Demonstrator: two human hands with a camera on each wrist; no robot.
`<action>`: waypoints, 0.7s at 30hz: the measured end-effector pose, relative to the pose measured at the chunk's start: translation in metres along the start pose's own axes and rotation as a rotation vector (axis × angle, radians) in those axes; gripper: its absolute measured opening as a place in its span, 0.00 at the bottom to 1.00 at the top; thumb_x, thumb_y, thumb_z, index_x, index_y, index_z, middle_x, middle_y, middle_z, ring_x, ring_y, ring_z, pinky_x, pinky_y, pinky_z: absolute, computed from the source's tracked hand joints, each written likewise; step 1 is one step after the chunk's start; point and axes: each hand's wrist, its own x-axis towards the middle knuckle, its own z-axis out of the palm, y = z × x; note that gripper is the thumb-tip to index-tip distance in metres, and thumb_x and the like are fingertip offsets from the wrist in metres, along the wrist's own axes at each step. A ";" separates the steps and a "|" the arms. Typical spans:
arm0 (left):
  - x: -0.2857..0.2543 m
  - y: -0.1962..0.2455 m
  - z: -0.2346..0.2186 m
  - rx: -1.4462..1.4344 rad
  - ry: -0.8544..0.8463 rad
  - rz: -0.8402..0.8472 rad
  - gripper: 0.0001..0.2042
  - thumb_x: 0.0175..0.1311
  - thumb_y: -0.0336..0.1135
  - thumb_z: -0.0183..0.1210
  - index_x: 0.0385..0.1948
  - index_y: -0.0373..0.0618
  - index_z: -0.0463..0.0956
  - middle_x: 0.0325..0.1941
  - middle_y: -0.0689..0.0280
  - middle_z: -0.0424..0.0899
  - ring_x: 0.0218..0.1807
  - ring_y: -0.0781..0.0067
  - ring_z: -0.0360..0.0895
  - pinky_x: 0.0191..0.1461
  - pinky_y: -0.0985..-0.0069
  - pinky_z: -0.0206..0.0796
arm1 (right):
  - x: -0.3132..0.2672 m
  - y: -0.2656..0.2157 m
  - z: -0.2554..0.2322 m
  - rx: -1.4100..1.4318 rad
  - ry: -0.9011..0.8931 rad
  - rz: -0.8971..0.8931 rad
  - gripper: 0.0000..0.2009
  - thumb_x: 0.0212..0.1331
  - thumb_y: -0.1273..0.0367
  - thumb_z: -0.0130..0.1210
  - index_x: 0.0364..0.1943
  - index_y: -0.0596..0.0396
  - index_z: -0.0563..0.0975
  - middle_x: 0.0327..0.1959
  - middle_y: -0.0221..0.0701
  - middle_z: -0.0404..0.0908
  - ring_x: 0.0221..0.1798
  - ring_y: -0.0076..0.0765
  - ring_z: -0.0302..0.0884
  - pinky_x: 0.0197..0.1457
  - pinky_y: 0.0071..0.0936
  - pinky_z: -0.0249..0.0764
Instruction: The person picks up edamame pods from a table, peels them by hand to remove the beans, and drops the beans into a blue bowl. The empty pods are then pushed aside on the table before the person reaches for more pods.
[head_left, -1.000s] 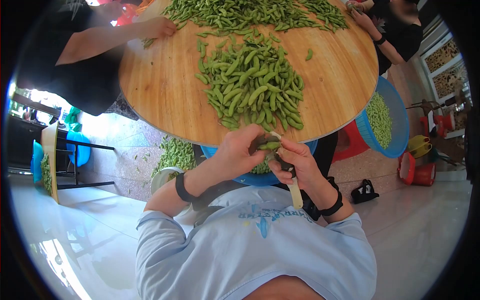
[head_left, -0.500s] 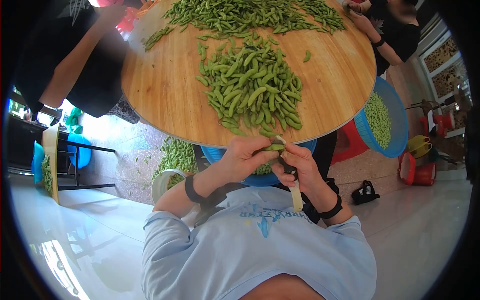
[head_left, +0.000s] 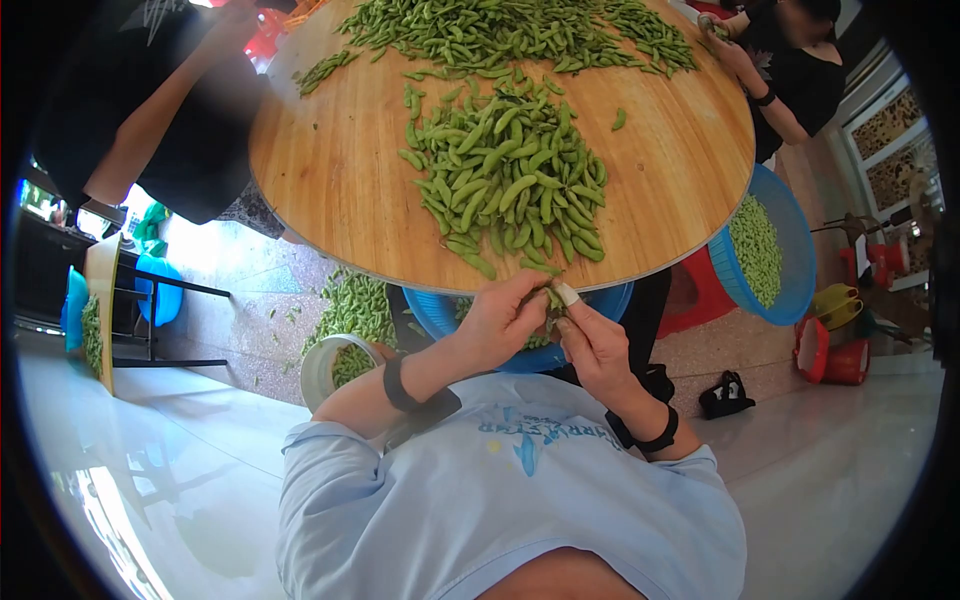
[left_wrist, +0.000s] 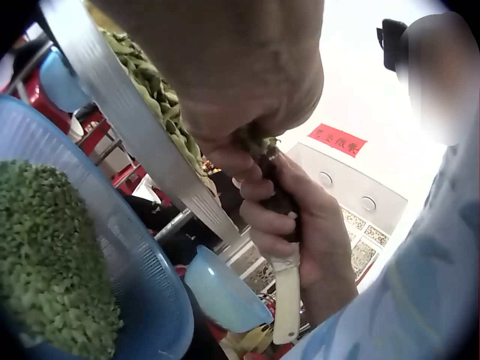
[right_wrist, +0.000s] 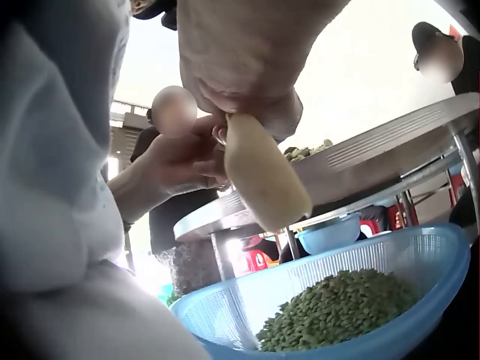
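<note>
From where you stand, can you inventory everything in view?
Round table: 1, brown, ahead
Pod heaps: 2 main, green, on table
Stray pod: 1, green, table's right side
Near basket: 1, blue, below table edge, holding beans
Right basket: 1, blue, also holding beans
Pail: 1, whitish, left floor
Side table: 1, brown, far left
Red containers: several, red, far right
Other people: 2, dark clothes, table's left and right
Tool: 1, cream handle, in right hand
Wristbands: 2, black
Left hand: 1, bare, pinching pod
Right hand: 1, bare, gripping tool

Green pods [head_left: 510, 180] lie heaped on the table [head_left: 330, 180], the pale-handled tool [left_wrist: 286, 304] gripped.
</note>
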 end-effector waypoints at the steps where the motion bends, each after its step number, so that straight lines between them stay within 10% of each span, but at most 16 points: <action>1: 0.000 -0.005 0.004 -0.068 0.026 -0.031 0.08 0.65 0.26 0.47 0.43 0.35 0.69 0.24 0.61 0.77 0.25 0.75 0.76 0.29 0.78 0.68 | 0.002 0.000 0.001 -0.085 0.002 -0.089 0.19 0.61 0.80 0.49 0.58 0.65 0.69 0.29 0.35 0.76 0.24 0.24 0.71 0.25 0.23 0.68; 6: 0.005 -0.019 0.006 -0.072 0.033 -0.118 0.09 0.62 0.23 0.45 0.42 0.35 0.69 0.30 0.60 0.78 0.31 0.77 0.76 0.33 0.78 0.69 | 0.005 0.007 -0.002 -0.272 0.000 -0.191 0.20 0.59 0.81 0.51 0.57 0.66 0.69 0.33 0.38 0.78 0.28 0.28 0.75 0.31 0.23 0.71; 17: -0.002 0.005 -0.005 -0.289 -0.030 -0.206 0.11 0.64 0.27 0.54 0.47 0.39 0.70 0.42 0.67 0.79 0.36 0.83 0.75 0.29 0.85 0.66 | 0.003 -0.004 -0.022 0.117 -0.052 0.264 0.18 0.62 0.79 0.48 0.57 0.66 0.70 0.29 0.33 0.77 0.30 0.23 0.74 0.34 0.19 0.72; 21: -0.016 0.002 -0.016 -0.302 0.031 -0.122 0.09 0.61 0.26 0.57 0.42 0.39 0.72 0.40 0.65 0.80 0.35 0.81 0.76 0.29 0.81 0.68 | 0.002 -0.009 -0.011 0.074 -0.153 0.100 0.19 0.62 0.78 0.48 0.59 0.66 0.68 0.27 0.32 0.76 0.28 0.24 0.74 0.33 0.20 0.71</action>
